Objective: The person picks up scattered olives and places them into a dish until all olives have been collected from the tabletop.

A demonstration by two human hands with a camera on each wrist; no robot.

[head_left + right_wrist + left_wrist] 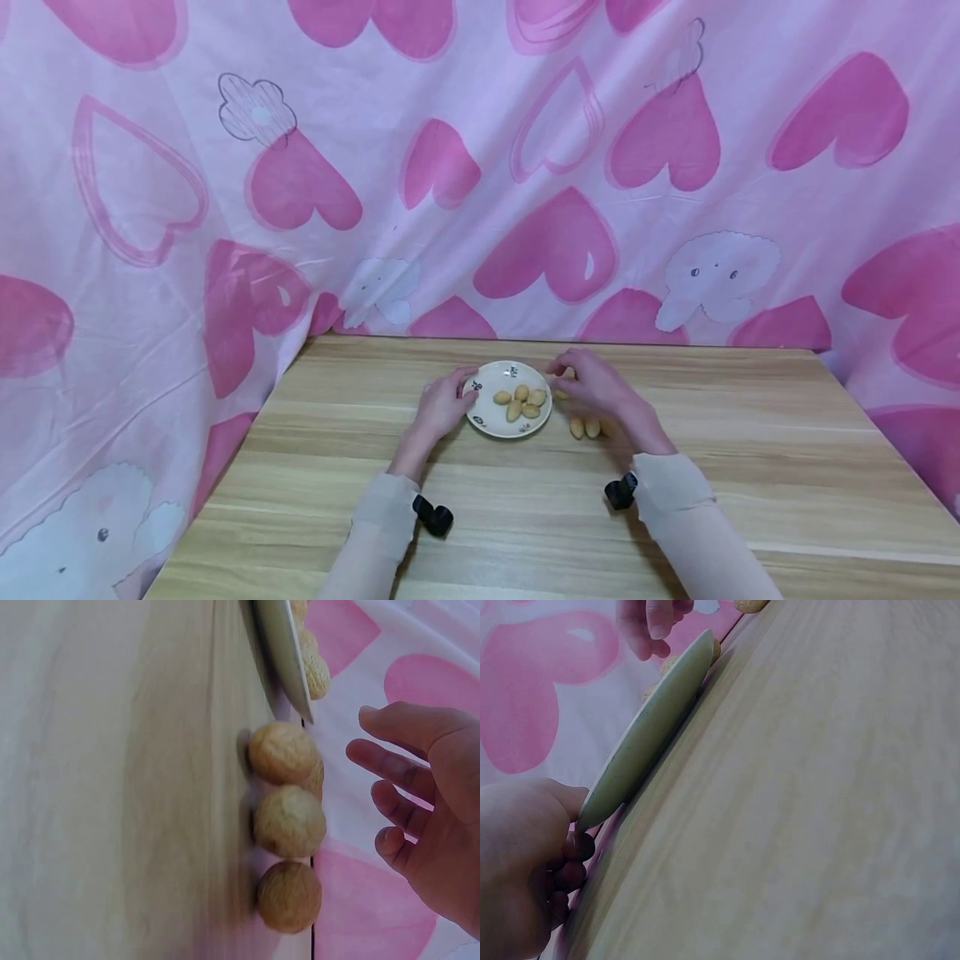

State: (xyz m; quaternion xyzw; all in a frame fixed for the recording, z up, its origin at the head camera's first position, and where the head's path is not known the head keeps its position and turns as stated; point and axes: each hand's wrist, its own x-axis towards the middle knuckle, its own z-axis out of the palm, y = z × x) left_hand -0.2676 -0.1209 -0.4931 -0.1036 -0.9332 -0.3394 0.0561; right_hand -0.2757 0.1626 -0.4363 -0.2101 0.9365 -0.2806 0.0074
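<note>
A white plate (491,423) with small dark motifs on its rim holds several tan, wrinkled oval nuts that look like walnuts (513,411). My left hand (444,404) grips the plate's left rim; in the left wrist view its thumb lies at the edge and the fingers curl below. Just past the plate's right side, my right hand (597,385) hovers over the table. Its fingers are loosely bent in the right wrist view, and nothing is between them. Beside and below that hand, more walnuts (289,821) lie on the table, partly hidden by it in the head view.
The wood-grain table (300,500) stretches out on both sides of the plate. Behind it and at the sides hangs a pink cloth (465,75) with hearts, meeting the table's back edge. A small black camera sits on each wrist.
</note>
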